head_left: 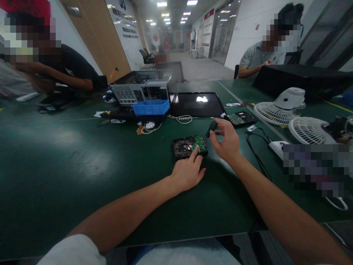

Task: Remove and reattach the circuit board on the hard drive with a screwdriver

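A hard drive lies on the green table in front of me, its green circuit board facing up. My left hand rests at its near edge, index finger stretched onto the board and thumb apart. Just right of the drive, my right hand pinches the dark handle of a screwdriver between thumb and fingers. The handle tilts, with its lower end toward the drive's right corner; the thin shaft is hard to make out. Farther back on the right lies a second drive with a green board.
Behind the drive stand an opened computer case, a blue tray and a black glossy panel. White fans, a black cable and a power strip lie right. Two people sit across the table.
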